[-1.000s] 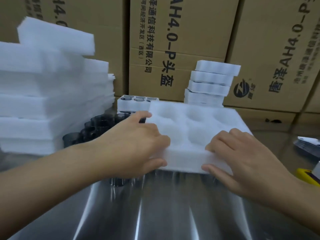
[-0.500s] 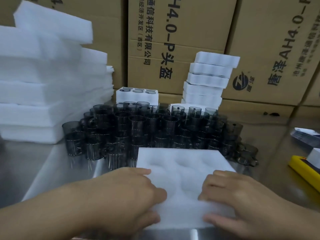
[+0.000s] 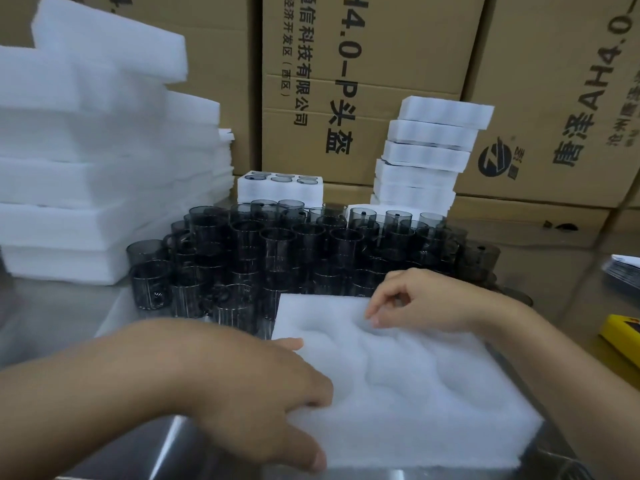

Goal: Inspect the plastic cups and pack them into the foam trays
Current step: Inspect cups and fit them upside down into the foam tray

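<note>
Right hand (image 3: 433, 299) has shifted from the near edge of the foam tray (image 3: 398, 393) to its far right corner. Foam sheets (image 3: 86, 168) are stacked at far left. Left hand (image 3: 270, 393) grips the tray's near-left edge, thumb on top. Smoky plastic cups (image 3: 277, 247) crowd just beyond the tray. The right fingers are curled with tips on the foam; whether they pinch it cannot be told.
</note>
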`<move>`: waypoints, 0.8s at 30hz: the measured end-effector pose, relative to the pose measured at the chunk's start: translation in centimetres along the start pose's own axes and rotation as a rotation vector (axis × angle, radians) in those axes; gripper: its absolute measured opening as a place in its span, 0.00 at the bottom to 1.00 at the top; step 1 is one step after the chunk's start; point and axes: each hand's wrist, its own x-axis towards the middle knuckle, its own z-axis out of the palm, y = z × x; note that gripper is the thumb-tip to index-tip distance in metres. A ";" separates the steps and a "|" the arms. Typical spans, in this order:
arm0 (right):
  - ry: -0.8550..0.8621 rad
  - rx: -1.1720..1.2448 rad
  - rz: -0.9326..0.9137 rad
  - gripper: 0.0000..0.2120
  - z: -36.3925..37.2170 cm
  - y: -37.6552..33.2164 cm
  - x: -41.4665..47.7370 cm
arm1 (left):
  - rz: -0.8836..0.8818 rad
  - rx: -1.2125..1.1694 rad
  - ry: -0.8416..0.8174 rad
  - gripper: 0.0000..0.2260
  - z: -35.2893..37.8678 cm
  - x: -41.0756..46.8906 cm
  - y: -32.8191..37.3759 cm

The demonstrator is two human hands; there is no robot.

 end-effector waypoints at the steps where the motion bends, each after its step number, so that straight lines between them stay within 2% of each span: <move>1: -0.031 -0.055 -0.005 0.02 -0.1 0.0 0.4 | 0.007 -0.070 0.042 0.15 -0.3 0.4 -0.5; 4: -0.101 -0.145 -0.020 0.02 -0.9 -0.4 1.2 | -0.022 -0.175 0.051 0.13 -3.2 0.9 -0.8; 7: -0.064 0.014 0.006 0.06 -2.4 -0.4 1.8 | -0.063 -0.206 0.289 0.11 -4.7 3.1 -2.3; 9: 0.024 0.002 0.077 0.08 -2.9 0.4 2.5 | -0.093 -0.142 0.379 0.07 -4.3 5.4 -3.2; 12: 0.081 -0.132 0.113 0.12 -1.7 2.0 3.5 | -0.098 -0.198 0.247 0.12 -3.4 8.3 -4.1; 14: 0.045 -0.169 0.101 0.14 -0.9 2.6 3.8 | -0.108 -0.278 0.188 0.08 -3.1 9.3 -4.5; 16: 0.028 -0.197 0.081 0.12 -0.8 2.7 4.0 | -0.097 -0.293 0.191 0.03 -2.7 10.3 -4.5; 20: 0.051 -0.227 0.034 0.05 -1.1 2.5 4.3 | -0.136 -0.278 0.220 0.11 -2.1 12.1 -4.1; 24: 0.137 -0.320 0.019 0.05 -2.0 2.4 3.2 | -0.086 -0.316 0.256 0.10 -2.3 12.3 -4.5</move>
